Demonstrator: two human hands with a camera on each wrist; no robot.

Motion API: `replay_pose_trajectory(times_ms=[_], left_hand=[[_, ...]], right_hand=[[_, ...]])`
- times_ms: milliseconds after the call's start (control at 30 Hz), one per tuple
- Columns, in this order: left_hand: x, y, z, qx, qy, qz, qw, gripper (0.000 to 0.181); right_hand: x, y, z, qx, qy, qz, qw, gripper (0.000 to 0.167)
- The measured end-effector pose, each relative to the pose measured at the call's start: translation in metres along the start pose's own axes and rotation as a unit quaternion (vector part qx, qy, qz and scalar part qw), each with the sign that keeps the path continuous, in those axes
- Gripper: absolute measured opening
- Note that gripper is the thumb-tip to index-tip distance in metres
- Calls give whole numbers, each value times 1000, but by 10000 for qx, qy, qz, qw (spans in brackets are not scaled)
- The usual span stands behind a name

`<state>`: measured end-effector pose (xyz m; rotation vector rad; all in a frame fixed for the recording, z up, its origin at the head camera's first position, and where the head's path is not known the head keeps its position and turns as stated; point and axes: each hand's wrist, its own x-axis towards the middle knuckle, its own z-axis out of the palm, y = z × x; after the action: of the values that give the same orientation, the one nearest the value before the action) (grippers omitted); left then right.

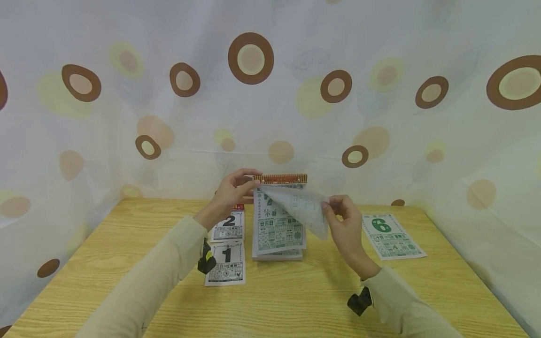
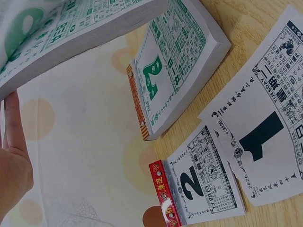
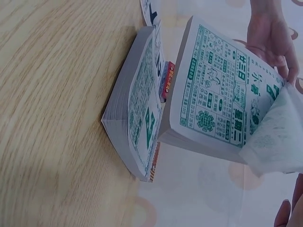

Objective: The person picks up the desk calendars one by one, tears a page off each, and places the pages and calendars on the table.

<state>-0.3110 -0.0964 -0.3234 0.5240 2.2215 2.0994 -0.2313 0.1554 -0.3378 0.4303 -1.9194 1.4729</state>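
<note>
My left hand grips the top left corner of a thick tear-off calendar printed in green, held tilted above the table. My right hand pinches the loose corner of its thin top sheet, which is peeled back to the right and covers part of the page below. In the right wrist view, the folded sheet hangs across the held calendar. Beneath it, a second thick calendar with a green numeral and an orange-striped header lies on the table.
Left of the thick calendars lie a small calendar with a red header showing 2, and a loose sheet showing 1. A loose sheet with a green 6 lies to the right. Behind the wooden table hangs a spotted cloth.
</note>
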Motion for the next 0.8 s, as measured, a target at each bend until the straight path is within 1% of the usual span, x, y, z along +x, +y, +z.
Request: replay_pose_trajectory(times_ms=[200,400,533,567,667,800], left_hand=[[-1,0,-2,-92,24,10,10000,29],[-2,2,-1,-58,-29,-47,10000,30],[-1,0,-1,-40,-48,-66,10000,31],[1,-3,-2,-34,-43,-47,10000,30],[1,-2,-2,-15,-43,-90,9999,30],[1,-2,-1,-26,-35,-158,9999,30]], right_hand=[[2,2,-3,60,157,286,9994,8],[3,2,-4,112,223,395,9989,9],[4,3,-5,92,240,375,9990,9],[4,3,-5,78,246,349,9991,8],[5,3,-6,57,240,284,9993,8],[5,3,-6,2,196,339,9992,9]])
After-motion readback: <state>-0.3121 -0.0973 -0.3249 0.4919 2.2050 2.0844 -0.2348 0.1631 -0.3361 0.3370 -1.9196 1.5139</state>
